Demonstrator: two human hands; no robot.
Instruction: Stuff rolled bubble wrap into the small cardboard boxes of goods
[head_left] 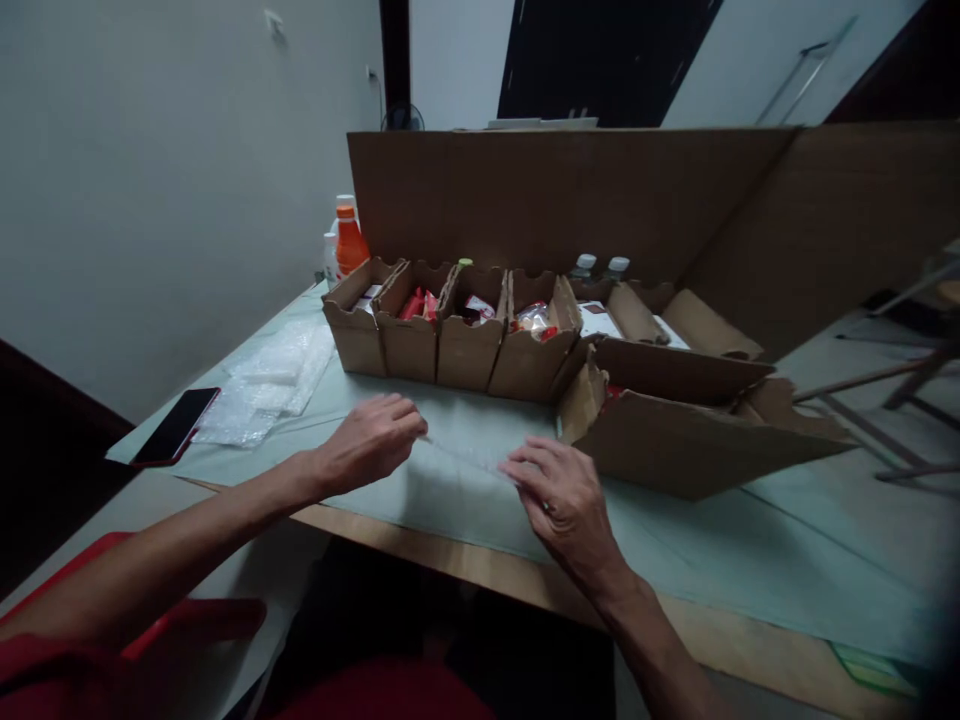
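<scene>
Between my two hands stretches a thin, clear sheet of plastic (466,457), seen almost edge-on and blurred, so I cannot tell whether it is a bag. My left hand (379,437) pinches its left end, above the table's front part. At the other end, the fingers of my right hand (559,490) are closed on it, beside a large cardboard bin (690,445). Clear plastic bubble bags (266,385) lie in a loose pile to the left of my left hand.
Cardboard bins (409,350) holding small packets stand in a row at the back. A phone (176,425) lies at the table's left edge. An orange bottle (350,242) stands behind the bins, before a tall cardboard panel (540,190). A red stool (187,620) is at lower left.
</scene>
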